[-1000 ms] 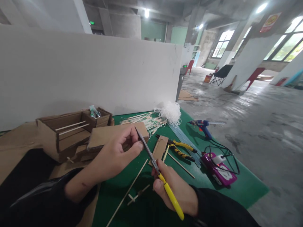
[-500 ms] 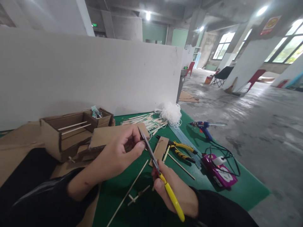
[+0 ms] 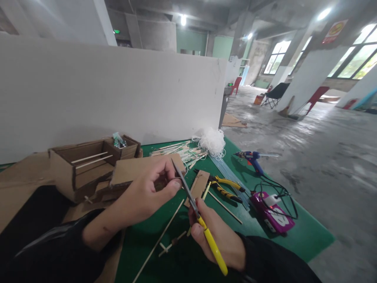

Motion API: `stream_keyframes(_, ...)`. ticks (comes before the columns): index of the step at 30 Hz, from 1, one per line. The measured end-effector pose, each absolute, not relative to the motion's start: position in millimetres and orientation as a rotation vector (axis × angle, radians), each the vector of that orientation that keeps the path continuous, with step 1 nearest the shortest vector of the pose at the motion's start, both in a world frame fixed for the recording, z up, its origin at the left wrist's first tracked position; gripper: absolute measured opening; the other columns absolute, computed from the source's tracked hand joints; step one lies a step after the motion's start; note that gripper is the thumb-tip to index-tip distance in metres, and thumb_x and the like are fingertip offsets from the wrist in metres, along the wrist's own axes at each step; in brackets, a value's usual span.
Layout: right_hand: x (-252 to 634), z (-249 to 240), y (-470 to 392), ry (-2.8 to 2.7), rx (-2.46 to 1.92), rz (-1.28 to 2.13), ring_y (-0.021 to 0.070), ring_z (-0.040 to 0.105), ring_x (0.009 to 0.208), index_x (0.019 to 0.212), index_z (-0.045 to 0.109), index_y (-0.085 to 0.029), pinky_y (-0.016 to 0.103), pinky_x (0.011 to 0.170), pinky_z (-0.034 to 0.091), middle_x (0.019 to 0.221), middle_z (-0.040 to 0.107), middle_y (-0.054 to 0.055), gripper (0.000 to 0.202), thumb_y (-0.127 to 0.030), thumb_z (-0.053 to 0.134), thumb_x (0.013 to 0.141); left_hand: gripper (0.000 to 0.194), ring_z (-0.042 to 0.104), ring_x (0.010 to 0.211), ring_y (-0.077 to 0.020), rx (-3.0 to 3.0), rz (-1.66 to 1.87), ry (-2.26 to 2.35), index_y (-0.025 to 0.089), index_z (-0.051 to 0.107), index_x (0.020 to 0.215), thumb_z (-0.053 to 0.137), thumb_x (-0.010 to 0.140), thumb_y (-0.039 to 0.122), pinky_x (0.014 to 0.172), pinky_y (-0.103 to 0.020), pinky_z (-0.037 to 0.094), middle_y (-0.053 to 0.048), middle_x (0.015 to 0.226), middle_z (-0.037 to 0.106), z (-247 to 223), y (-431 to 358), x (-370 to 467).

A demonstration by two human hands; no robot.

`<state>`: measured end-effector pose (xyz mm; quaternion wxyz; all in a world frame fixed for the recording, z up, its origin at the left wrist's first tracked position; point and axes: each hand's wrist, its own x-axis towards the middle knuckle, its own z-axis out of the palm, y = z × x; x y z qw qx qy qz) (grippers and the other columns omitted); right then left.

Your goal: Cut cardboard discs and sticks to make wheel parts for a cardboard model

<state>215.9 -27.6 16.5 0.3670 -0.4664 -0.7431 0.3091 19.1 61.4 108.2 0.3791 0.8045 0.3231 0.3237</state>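
My right hand grips yellow-handled scissors whose blades point up and away to the left. The blades lie against the fingertips of my left hand. Thumb and fingers of my left hand pinch a small dark piece, mostly hidden, too small to name. Below the hands, a long thin stick and a small crossed-stick piece lie on the green table. A cardboard strip sits just behind the scissors, and a cardboard box is behind my left hand.
Yellow-black pliers, a blue glue gun and a purple power strip with a black cable lie at the right. Farther back are a stick pile and white string. An open cardboard box stands left.
The thumb of my left hand has shifted slightly to the right beside the scissor blades. Otherwise the hands and scissors hold nearly the same pose.
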Motion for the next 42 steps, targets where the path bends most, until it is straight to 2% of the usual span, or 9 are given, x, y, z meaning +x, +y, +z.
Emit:
stream_keyframes(14, 217, 19, -26, -1.896, -1.174, 0.85, 0.0189, 0.053, 0.076, 0.105, 0.044, -0.022, 0.033, 0.07, 0.046, 0.092, 0.057, 0.004, 0.025, -0.044, 0.049, 0.095, 0.012, 0.054, 0.07, -0.0132, 2.109, 0.876, 0.819, 0.022, 0.049, 0.085, 0.054, 0.096, 0.027, 0.063, -0.024, 0.046, 0.002, 0.082, 0.055, 110, 59, 19)
stream_keyframes(18, 216, 24, -26, -1.885, -1.087, 0.893, 0.0235, 0.059, 0.096, 0.119, 0.046, -0.022, 0.039, 0.09, 0.048, 0.11, 0.061, 0.009, 0.026, -0.037, 0.05, 0.097, 0.01, 0.053, 0.07, -0.0126, 2.207, 0.906, 0.847, 0.023, 0.049, 0.088, 0.054, 0.096, 0.024, 0.064, -0.023, 0.045, 0.003, 0.082, 0.055, 107, 59, 18)
stream_keyframes(20, 216, 24, -26, -1.875, -1.074, 0.906, 0.0249, 0.059, 0.102, 0.124, 0.044, -0.022, 0.04, 0.095, 0.047, 0.116, 0.061, 0.011, 0.031, -0.037, 0.05, 0.098, 0.007, 0.054, 0.073, -0.0129, 2.259, 0.924, 0.847, 0.024, 0.05, 0.09, 0.054, 0.096, 0.023, 0.066, -0.024, 0.046, 0.003, 0.084, 0.056, 106, 60, 17)
stream_keyframes(25, 217, 18, -25, -1.843, -1.154, 0.937, 0.0241, 0.059, 0.095, 0.122, 0.044, -0.021, 0.039, 0.087, 0.049, 0.111, 0.06, 0.009, 0.044, -0.044, 0.063, 0.09, 0.005, 0.061, 0.087, -0.0157, 2.314, 0.945, 0.736, 0.024, 0.054, 0.093, 0.055, 0.097, 0.022, 0.076, -0.027, 0.05, 0.0, 0.095, 0.063, 107, 63, 15)
stream_keyframes(29, 214, 16, -24, -1.747, -1.36, 0.867, 0.0249, 0.056, 0.098, 0.124, 0.041, -0.022, 0.041, 0.089, 0.048, 0.113, 0.058, 0.008, 0.055, -0.036, 0.073, 0.082, 0.004, 0.065, 0.091, -0.0188, 2.323, 0.938, 0.67, 0.025, 0.058, 0.095, 0.058, 0.095, 0.021, 0.078, -0.03, 0.051, -0.002, 0.098, 0.068, 110, 65, 12)
stream_keyframes(36, 210, 21, -22, -1.652, -1.42, 0.725, 0.0224, 0.053, 0.096, 0.112, 0.047, -0.023, 0.038, 0.088, 0.045, 0.108, 0.056, 0.004, 0.038, -0.022, 0.069, 0.081, 0.013, 0.062, 0.083, -0.015, 2.358, 0.996, 0.511, 0.025, 0.056, 0.099, 0.055, 0.095, 0.013, 0.075, -0.026, 0.05, 0.0, 0.095, 0.065, 113, 66, 9)
stream_keyframes(42, 211, 17, -24, -1.618, -1.466, 0.732, 0.0194, 0.052, 0.084, 0.103, 0.049, -0.023, 0.032, 0.074, 0.044, 0.097, 0.057, 0.002, 0.032, -0.03, 0.071, 0.08, 0.014, 0.061, 0.078, -0.0139, 2.346, 0.998, 0.576, 0.025, 0.055, 0.096, 0.06, 0.09, 0.013, 0.069, -0.022, 0.05, 0.001, 0.091, 0.063, 114, 62, 7)
